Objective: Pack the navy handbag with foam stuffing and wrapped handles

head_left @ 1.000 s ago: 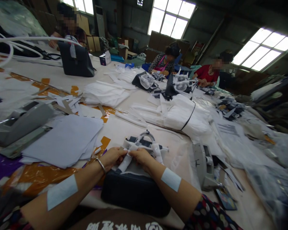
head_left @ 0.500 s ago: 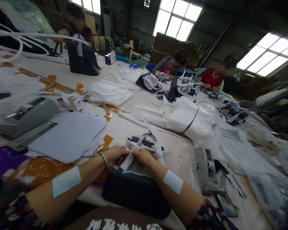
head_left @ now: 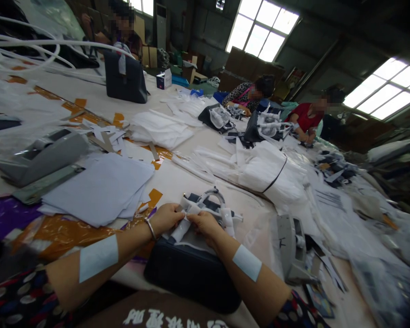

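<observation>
A dark handbag (head_left: 191, 275) lies at the table's near edge, its handle (head_left: 218, 195) wrapped in white padding. My left hand (head_left: 167, 219) pinches the white wrapping (head_left: 181, 230) on the bag's strap from the left. Close beside it, my right hand (head_left: 205, 225) pinches the same wrapping with thumb and forefinger. The fingertips of both hands almost meet. Whether a small piece of tape sits between them is too small to tell. Part of the bag is hidden behind my right forearm.
Left of the bag lie a stack of white paper (head_left: 100, 189) and a grey tape dispenser (head_left: 44, 152). Another tape dispenser (head_left: 290, 248) stands to the right. Beyond are bundled white sheets (head_left: 264, 171) and an upright dark bag (head_left: 125, 79). Several people work across the table.
The view has shifted slightly. My hands remain at the same spot on the wrapping, with my left fingers drawn a little back from my right. The person at far left has raised an arm.
</observation>
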`<control>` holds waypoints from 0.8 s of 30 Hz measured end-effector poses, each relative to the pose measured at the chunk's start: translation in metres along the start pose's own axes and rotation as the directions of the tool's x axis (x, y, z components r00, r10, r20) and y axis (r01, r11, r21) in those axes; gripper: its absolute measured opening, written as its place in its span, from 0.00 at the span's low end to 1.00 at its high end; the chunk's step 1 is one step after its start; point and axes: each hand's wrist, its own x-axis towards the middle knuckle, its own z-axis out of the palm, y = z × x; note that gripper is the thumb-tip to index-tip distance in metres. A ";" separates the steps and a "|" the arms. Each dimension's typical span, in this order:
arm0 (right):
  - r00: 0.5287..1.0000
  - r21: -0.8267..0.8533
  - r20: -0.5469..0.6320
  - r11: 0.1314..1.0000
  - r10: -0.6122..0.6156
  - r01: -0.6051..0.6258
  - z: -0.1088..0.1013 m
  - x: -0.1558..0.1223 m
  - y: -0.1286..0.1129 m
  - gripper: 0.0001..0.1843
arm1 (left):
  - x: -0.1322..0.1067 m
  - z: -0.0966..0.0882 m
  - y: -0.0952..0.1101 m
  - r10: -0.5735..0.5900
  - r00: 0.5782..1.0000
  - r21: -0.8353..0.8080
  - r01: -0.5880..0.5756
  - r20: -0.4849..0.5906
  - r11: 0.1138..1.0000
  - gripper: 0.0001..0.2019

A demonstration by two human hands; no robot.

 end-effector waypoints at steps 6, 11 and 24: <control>0.999 -0.008 -0.018 0.999 0.046 -0.046 0.001 -0.002 -0.004 0.12 | -0.004 -0.004 0.003 0.213 0.977 0.322 -0.198 -0.012 0.926 0.11; 1.000 0.004 -0.016 1.000 0.016 -0.016 0.002 -0.004 -0.005 0.12 | -0.002 -0.007 0.004 0.370 0.924 0.509 -0.366 0.096 0.779 0.12; 0.997 0.137 -0.008 0.988 0.071 -0.070 0.002 -0.002 -0.006 0.10 | -0.018 -0.001 0.029 0.280 0.915 0.830 -0.386 0.290 0.403 0.16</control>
